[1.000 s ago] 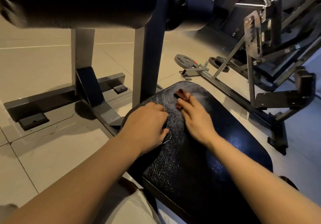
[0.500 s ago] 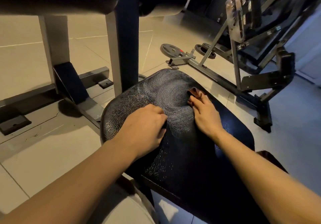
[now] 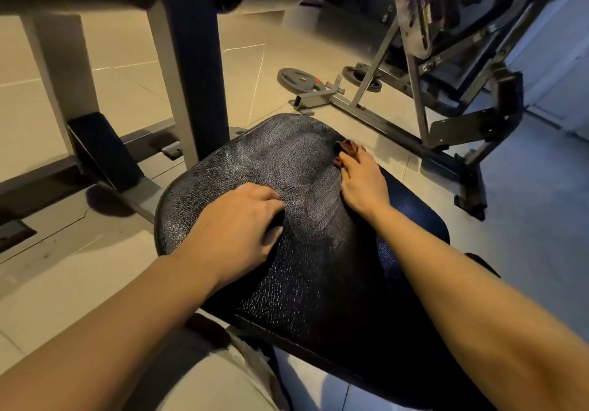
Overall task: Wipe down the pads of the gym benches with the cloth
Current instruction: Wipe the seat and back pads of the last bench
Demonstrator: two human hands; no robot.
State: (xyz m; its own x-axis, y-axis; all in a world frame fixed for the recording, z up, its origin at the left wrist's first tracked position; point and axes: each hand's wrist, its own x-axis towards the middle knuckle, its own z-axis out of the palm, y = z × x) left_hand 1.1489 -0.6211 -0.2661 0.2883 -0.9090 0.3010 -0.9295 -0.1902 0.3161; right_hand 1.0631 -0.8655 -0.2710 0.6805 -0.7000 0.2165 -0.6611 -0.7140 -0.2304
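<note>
Since the earlier frame, the right hand (image 3: 361, 182) has been carried further toward the far right edge of the seat pad (image 3: 306, 270), while the left hand (image 3: 237, 224) has been kept near the pad's left side. A small reddish-brown cloth (image 3: 347, 148) is seen under the right fingertips, pressed flat against the pad; only a crumpled bit of it shows beyond the fingers, which lie fairly straight, so whether it is pinched cannot be told. The left hand is loosely clenched, knuckles up, resting on the pad; nothing can be seen held in it.

Wiping of this pad is judged to be the step in hand, with curved smear marks showing across the far half of the cracked black surface. The near half looks less marked, so a return stroke toward the body is probably called for next, with steady downward pressure kept so the cloth is not left behind at the rim. A weight plate (image 3: 301, 81) lies on the tiled floor (image 3: 127, 92) beyond, beside another bench frame (image 3: 424, 114).
</note>
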